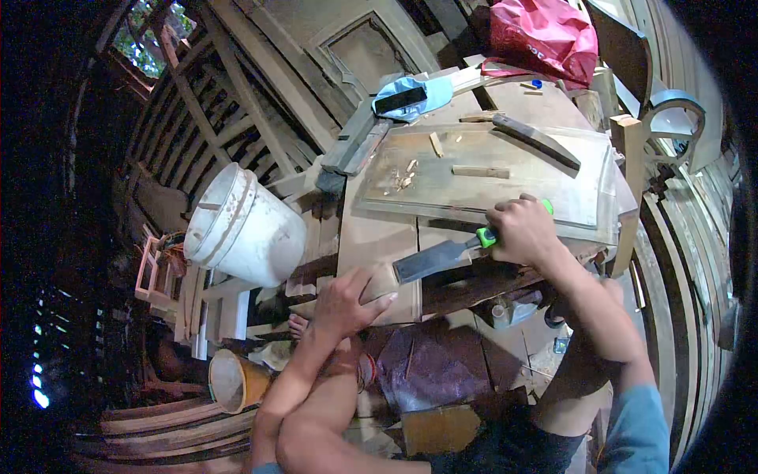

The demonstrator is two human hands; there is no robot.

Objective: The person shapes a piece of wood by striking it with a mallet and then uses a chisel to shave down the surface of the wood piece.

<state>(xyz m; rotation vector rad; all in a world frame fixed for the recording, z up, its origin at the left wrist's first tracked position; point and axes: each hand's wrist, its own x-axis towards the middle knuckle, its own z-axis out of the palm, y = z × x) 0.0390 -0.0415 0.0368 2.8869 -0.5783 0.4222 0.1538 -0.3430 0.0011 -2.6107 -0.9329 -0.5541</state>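
My right hand (pixel 523 231) grips the green handle of a wide chisel (pixel 437 258), whose steel blade points left and rests on a wooden workpiece (pixel 377 237). My left hand (pixel 345 304) lies flat with spread fingers on the near end of that wood, just left of and below the blade tip. Beyond the hands a framed wooden panel (pixel 505 186) lies on the bench, with wood chips (pixel 401 180) and a small wooden strip (pixel 480 171) on it.
A white bucket (pixel 246 227) lies tilted at the left. A second chisel-like bar (pixel 537 139) lies on the panel's far side. A blue cloth with a dark block (pixel 412 98) and a red bag (pixel 543 35) sit at the back. An orange bucket (pixel 237 381) stands on the floor.
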